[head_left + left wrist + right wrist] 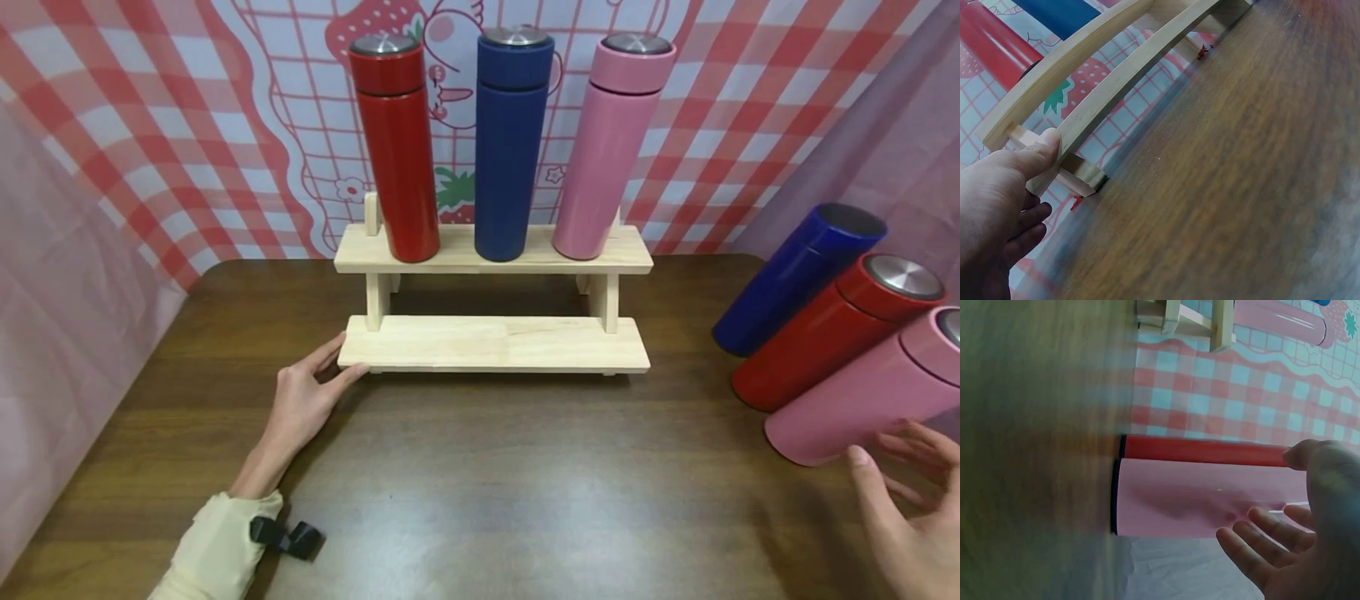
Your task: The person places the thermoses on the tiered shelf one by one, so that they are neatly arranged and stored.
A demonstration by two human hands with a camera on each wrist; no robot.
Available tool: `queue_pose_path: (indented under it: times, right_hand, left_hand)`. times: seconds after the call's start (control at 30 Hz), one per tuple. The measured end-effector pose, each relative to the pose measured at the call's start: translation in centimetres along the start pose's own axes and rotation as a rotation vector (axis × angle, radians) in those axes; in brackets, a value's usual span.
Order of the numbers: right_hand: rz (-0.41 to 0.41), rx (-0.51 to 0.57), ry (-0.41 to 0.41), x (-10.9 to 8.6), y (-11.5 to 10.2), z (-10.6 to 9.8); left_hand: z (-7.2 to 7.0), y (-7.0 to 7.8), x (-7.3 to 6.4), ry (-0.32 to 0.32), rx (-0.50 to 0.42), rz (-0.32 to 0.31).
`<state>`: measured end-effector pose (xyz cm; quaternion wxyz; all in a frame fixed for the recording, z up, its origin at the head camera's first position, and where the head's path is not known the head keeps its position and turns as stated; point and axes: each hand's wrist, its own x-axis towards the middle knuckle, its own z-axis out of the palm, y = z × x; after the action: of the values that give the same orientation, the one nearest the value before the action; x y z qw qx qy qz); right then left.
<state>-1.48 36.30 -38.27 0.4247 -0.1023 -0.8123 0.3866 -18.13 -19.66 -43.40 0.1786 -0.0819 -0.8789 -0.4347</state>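
Observation:
My left hand (303, 400) pinches the left end of a two-tier wooden stand's lower shelf (495, 343); in the left wrist view the thumb (1047, 140) lies against its front edge. On the upper shelf (457, 250) stand a red thermos (397, 158), a dark blue thermos (512, 158) and a pink thermos (615, 150), all upright. At the right, my right hand (918, 508) is beside a second pink thermos (847, 408), thumb and fingers spread apart. In the right wrist view the fingers overlap this pink thermos (1197, 500); whether they touch it I cannot tell.
Behind that pink thermos a second red thermos (832, 333) and a glossy blue one (795, 283) stand in a row on the brown wooden table (480, 483). A checked strawberry-print cloth (180, 108) hangs at the back, with pale pink cloth (67, 292) at the left side.

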Motion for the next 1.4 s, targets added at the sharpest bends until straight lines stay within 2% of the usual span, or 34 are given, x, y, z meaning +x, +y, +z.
queue_pose_path:
  times: [0.1,0.23,0.53,0.77,0.93,1.4]
  right_hand:
    - [0.043,-0.059,0.019,0.1,0.1,-0.3]
    - [0.056,-0.071,0.024,0.4,0.7,-0.3]
    - [0.11,-0.01,-0.036,1.2,1.9,0.2]
    - [0.198,0.011,-0.068,2.3,2.5,0.7]
    - [0.193,0.024,-0.078,2.7,2.7,1.0]
    - [0.166,-0.036,-0.054,3.1,2.6,1.5]
  left_hand:
    - [0.0,0.0,0.0,0.001,-0.006,0.0]
    - [0.0,0.1,0.0,0.002,-0.011,0.004]
    - [0.0,0.1,0.0,-0.008,-0.009,-0.011]
    - [0.0,0.1,0.0,-0.007,-0.013,-0.012]
    - [0.1,0.1,0.0,-0.005,-0.017,-0.005]
    - [0.0,0.1,0.1,-0.005,-0.019,-0.02]
